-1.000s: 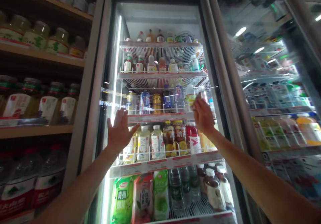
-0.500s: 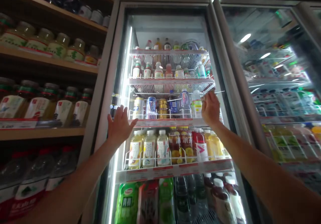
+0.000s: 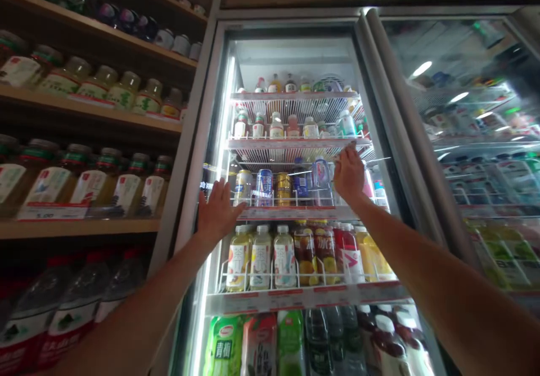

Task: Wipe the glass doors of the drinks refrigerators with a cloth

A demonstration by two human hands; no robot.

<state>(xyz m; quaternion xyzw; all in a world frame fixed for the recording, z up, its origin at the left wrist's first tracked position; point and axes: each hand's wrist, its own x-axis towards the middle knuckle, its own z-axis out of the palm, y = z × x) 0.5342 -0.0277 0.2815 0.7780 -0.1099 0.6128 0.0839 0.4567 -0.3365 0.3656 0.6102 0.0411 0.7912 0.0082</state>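
My left hand (image 3: 219,212) lies against the left side of the glass fridge door with fingers spread, holding nothing visible. My right hand (image 3: 349,175) is raised near the right side of the same glass, in front of the middle shelf. Its fingers are bent together. A small pale bit shows at the fingertips, but I cannot make out what it is. Behind the glass, between my hands, stand a blue can (image 3: 264,188), a gold can (image 3: 283,189) and a purple-labelled bottle (image 3: 321,173). The drinks right behind my right hand are hidden.
Lower shelves hold tea bottles (image 3: 261,258), a red-capped bottle (image 3: 350,255) and a green juice bottle (image 3: 223,345). At left, wooden shelves (image 3: 84,227) carry several jars and bottles. A metal door frame (image 3: 405,123) and a second glass-fronted fridge (image 3: 464,140) stand at right.
My right hand has moved up and left across the glass, now covering a bottle visible before. My left hand keeps about the same place. The view has shifted slightly.
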